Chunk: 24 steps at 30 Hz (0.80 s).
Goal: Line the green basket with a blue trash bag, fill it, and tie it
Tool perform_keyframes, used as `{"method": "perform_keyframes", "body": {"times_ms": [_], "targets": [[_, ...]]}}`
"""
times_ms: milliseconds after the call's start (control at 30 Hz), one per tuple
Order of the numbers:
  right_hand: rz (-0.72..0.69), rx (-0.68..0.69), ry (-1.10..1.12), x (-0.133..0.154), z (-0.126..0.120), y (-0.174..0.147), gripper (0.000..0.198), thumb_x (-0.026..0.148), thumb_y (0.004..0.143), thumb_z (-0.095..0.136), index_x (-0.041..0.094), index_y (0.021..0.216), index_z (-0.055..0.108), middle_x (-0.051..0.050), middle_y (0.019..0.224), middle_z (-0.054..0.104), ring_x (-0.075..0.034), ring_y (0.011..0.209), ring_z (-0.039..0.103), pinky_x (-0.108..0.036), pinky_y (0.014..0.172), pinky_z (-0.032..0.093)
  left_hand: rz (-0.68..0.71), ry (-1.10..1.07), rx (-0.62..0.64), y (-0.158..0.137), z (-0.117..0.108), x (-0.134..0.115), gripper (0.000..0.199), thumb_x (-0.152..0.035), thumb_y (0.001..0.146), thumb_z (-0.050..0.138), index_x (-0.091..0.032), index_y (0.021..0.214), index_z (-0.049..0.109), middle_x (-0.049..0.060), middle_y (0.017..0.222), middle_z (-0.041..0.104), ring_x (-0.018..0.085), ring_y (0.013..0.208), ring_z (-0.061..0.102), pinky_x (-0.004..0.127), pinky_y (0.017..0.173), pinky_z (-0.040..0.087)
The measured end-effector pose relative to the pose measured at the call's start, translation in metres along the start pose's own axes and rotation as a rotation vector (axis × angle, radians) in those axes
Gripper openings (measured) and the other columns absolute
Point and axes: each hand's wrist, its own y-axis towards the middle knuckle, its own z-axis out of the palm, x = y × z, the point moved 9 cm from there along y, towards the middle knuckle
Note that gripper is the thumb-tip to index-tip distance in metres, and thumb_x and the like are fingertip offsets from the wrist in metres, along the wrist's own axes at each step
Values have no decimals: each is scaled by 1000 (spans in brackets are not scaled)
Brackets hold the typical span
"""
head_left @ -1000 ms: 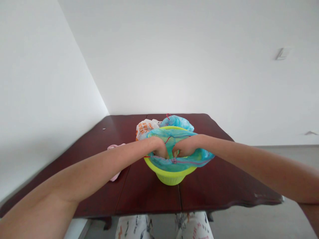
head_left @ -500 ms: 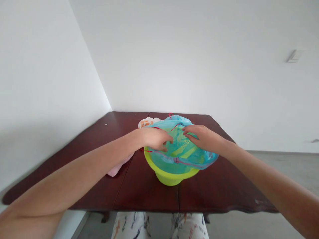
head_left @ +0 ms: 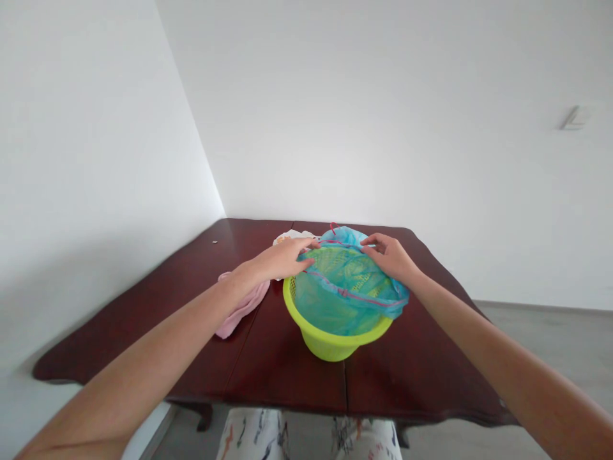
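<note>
A translucent blue drawstring trash bag (head_left: 354, 304) with a red drawstring in its hem lines a yellow-green plastic basket (head_left: 330, 345) with perforated walls. My left hand (head_left: 287, 257) is at the basket's left rim, its thumb and fingers curved around the bag's edge. At the back right, my right hand (head_left: 390, 257) has its fingertips closed on the bag near the rim. The bag's hem hangs over the basket's right side, while at the front left it sags inside, leaving the yellow rim bare there.
The basket stands on a dark red-brown wooden table (head_left: 287, 383). A folded pink cloth (head_left: 242, 313) lies left of it, partly behind my left forearm. A white plastic bag (head_left: 282, 236) with orange print is behind my left hand. A tiny pale scrap (head_left: 215, 242) lies at the far left.
My left hand has moved from inside the bag's opening out to the left rim. The bag's left edge has spread outward, and more of the pink cloth shows. My right hand stays near the back right.
</note>
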Motion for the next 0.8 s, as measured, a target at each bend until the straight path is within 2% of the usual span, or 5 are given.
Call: {"method": "perform_keyframes", "body": {"times_ms": [167, 300, 367, 600, 800], "targets": [[76, 11, 111, -6, 5, -11, 29, 47, 99, 84, 25, 116, 75, -15, 126, 88, -35, 122, 87, -58, 114, 71, -34, -182, -120, -12, -1, 14, 59, -19, 98, 71, -27, 156, 74, 10, 158, 81, 30, 146, 78, 45, 128, 61], [-55, 11, 24, 30, -16, -73, 46, 55, 110, 80, 31, 149, 73, -15, 155, 80, -35, 151, 76, -62, 130, 62, -97, -233, -154, -58, -24, 20, 42, -45, 116, 67, -28, 153, 78, 9, 146, 85, 30, 121, 84, 48, 114, 67], [-162, 12, -52, 51, -24, -117, 38, 51, 117, 74, 36, 152, 77, -12, 171, 71, -35, 164, 65, -62, 139, 53, -36, -209, -115, -84, -29, 14, 47, -60, 118, 70, -31, 154, 79, 9, 151, 83, 32, 131, 80, 52, 123, 63], [-230, -263, -115, 53, -17, -218, 20, 30, 111, 84, 34, 130, 84, -13, 163, 73, -35, 143, 78, -55, 118, 68, 211, -53, -92, -106, -16, -12, 93, -83, 99, 88, -40, 177, 63, 13, 160, 68, 38, 151, 60, 57, 135, 49], [-240, -501, -37, 41, 0, -238, 16, 16, 108, 82, 29, 117, 81, -15, 157, 72, -35, 144, 74, -63, 120, 67, 273, -77, -79, -92, -5, -18, 65, -89, 95, 87, -31, 125, 87, 9, 136, 66, 33, 130, 61, 50, 124, 52]]}}
